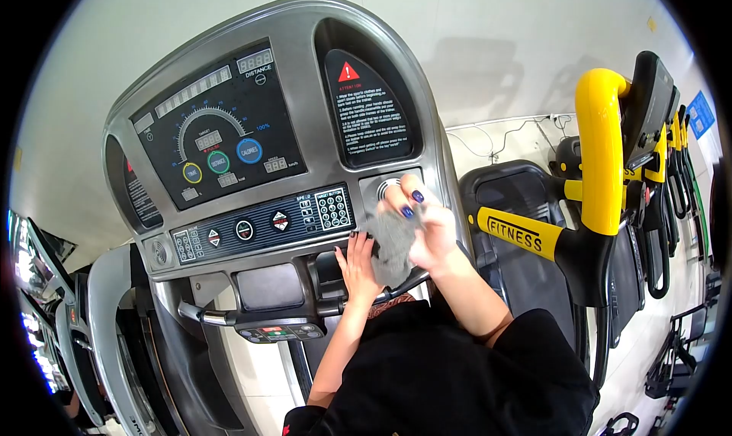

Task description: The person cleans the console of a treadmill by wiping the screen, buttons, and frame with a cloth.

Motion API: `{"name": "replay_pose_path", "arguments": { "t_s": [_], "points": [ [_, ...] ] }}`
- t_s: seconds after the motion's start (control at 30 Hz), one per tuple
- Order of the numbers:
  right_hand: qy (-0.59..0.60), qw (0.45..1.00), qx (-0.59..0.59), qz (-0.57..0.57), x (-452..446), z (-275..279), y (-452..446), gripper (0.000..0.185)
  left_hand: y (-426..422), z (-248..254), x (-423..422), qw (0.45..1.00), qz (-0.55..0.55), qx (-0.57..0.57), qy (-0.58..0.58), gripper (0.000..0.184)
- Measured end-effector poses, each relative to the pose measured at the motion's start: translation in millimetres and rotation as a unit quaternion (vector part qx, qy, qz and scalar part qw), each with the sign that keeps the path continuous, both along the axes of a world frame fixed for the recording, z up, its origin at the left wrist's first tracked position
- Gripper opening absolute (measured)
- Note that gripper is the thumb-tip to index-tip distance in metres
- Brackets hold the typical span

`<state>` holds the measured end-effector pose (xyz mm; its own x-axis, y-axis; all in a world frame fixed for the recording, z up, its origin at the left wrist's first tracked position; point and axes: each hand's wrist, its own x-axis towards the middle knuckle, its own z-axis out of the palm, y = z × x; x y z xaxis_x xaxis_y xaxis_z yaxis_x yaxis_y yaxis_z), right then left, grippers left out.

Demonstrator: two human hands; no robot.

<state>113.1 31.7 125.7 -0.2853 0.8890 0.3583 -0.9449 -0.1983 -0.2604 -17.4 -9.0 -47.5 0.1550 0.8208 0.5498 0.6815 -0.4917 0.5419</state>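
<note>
A grey cloth (391,241) hangs crumpled from my right hand (431,226), whose fingers are curled at its upper edge. Both are over the lower right corner of a treadmill console (343,178), by a round speaker grille that my fingers partly cover. My left hand (358,268) lies with its fingers stretched out at the console's lower edge, beside the cloth; whether it touches the cloth I cannot tell. Above my hands are the dark display panel (221,127) and a button strip (263,224).
A handlebar (328,308) and a small control box (280,331) sit below the console. On the right stands a yellow and black machine (602,154) marked FITNESS, with more machines behind it. Another grey machine (107,321) is at the left. Cables (496,142) lie along the wall.
</note>
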Motion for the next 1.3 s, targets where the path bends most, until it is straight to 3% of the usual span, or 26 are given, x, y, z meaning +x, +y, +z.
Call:
{"name": "replay_pose_path", "arguments": {
  "t_s": [0.03, 0.07, 0.13, 0.2, 0.23, 0.27, 0.37, 0.47, 0.53, 0.57, 0.6, 0.67, 0.7, 0.73, 0.8, 0.87, 0.93, 1.0, 1.07, 1.1, 1.2, 1.3],
  "points": [
    [-0.091, 0.991, -0.025, -0.100, 1, 1, 2, 0.016, 1, -1, 0, 1.000, 0.001, -0.001, 0.000, 0.073],
    [-0.223, 0.944, -0.059, -0.237, 2, -14, 12, 0.015, 2, -3, 0, 1.000, 0.010, 0.006, 0.029, 0.072],
    [-0.386, 0.806, -0.050, -0.446, 1, -52, 34, 0.018, -1, -2, -1, 0.998, 0.020, 0.012, 0.058, 0.071],
    [-0.515, 0.701, 0.042, -0.491, 6, -90, 43, 0.027, -2, 6, -1, 0.994, 0.009, -0.033, 0.101, 0.066],
    [-0.640, 0.552, 0.123, -0.520, 4, -96, 35, 0.036, -2, 4, 0, 0.995, 0.014, -0.031, 0.097, 0.062],
    [-0.705, 0.468, 0.200, -0.494, 2, -92, 24, 0.042, -1, 3, 0, 0.995, 0.016, -0.032, 0.098, 0.062],
    [-0.782, 0.352, 0.312, -0.408, -5, -96, 0, 0.051, 1, -1, 3, 0.998, 0.028, -0.002, 0.049, 0.056],
    [-0.790, 0.368, 0.354, -0.339, 10, -92, -6, 0.049, 2, -3, 1, 0.997, 0.030, 0.008, 0.066, 0.055],
    [-0.794, 0.281, 0.326, -0.429, 23, -91, 5, 0.047, 1, 1, 0, 0.997, 0.023, -0.001, 0.079, 0.057],
    [-0.787, 0.300, 0.262, -0.472, 25, -94, 11, 0.046, 0, 4, 0, 0.996, 0.020, -0.010, 0.090, 0.059],
    [-0.807, 0.262, 0.244, -0.469, 25, -95, 12, 0.051, 1, 5, 1, 0.996, 0.024, -0.009, 0.088, 0.059],
    [-0.813, 0.247, 0.247, -0.467, 10, -101, 2, 0.051, -1, 4, 2, 0.998, 0.016, -0.010, 0.064, 0.062],
    [-0.820, 0.263, 0.280, -0.425, 7, -105, -4, 0.052, 0, 1, 1, 0.998, 0.018, -0.007, 0.068, 0.058],
    [-0.798, 0.331, 0.322, -0.387, 7, -108, -7, 0.050, 1, 0, 1, 0.997, 0.018, -0.007, 0.069, 0.058],
    [-0.764, 0.372, 0.358, -0.387, 15, -116, -3, 0.047, 1, -2, 1, 0.997, 0.020, 0.027, 0.065, 0.055],
    [-0.769, 0.328, 0.342, -0.429, 25, -104, 3, 0.045, 0, 5, 1, 0.997, 0.014, 0.014, 0.073, 0.050],
    [-0.775, 0.331, 0.242, -0.481, 23, -103, 9, 0.045, -1, 8, 2, 0.998, 0.018, -0.003, 0.059, 0.048],
    [-0.745, 0.376, 0.198, -0.515, 8, -108, 8, 0.045, -1, 8, 1, 0.998, 0.017, -0.001, 0.058, 0.048],
    [-0.719, 0.451, 0.298, -0.437, -7, -109, 2, 0.044, 0, 2, 0, 0.999, 0.013, -0.006, 0.046, 0.050],
    [-0.719, 0.410, 0.343, -0.444, -13, -109, -8, 0.039, 1, -4, 1, 1.000, 0.013, 0.003, 0.028, 0.052],
    [-0.723, 0.398, 0.338, -0.452, 1, -107, 3, 0.041, 1, 0, -1, 0.998, 0.015, 0.009, 0.067, 0.052],
    [-0.744, 0.369, 0.252, -0.497, 32, -100, 18, 0.043, 0, 4, 0, 0.998, 0.016, 0.008, 0.067, 0.053]
  ]
}}
